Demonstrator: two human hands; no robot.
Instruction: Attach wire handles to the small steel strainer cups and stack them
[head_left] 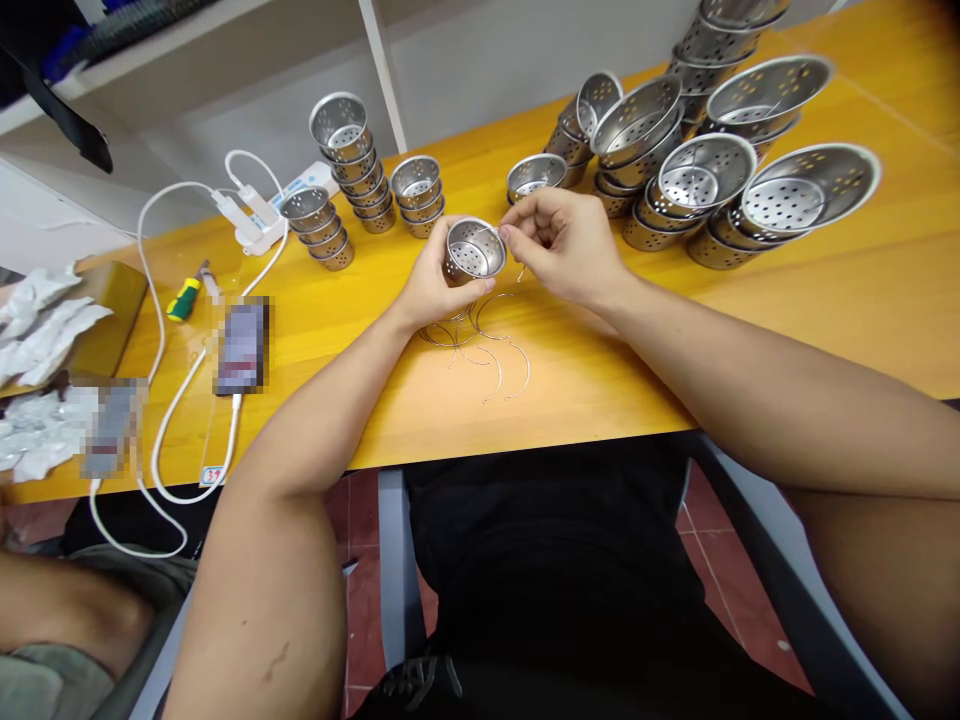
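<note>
My left hand (431, 285) is closed around a small perforated metal cup (475, 250), its opening tilted up toward me. At the cup's right rim, thumb and forefinger of my right hand (559, 245) are pinched together on a thin wire; a short end of it shows just below the fingers. Whether that wire passes through a hole in the cup I cannot tell. Several curved wire handles (491, 355) lie loosely on the table under and in front of the cup.
Stacks of perforated cups (371, 185) stand at the back left, with larger stacks (705, 180) at the back right. A power strip (259, 235), white cables, a phone (242, 345) and a green-yellow screwdriver (184, 298) lie left on the wooden table (600, 390). Another person sits at far left.
</note>
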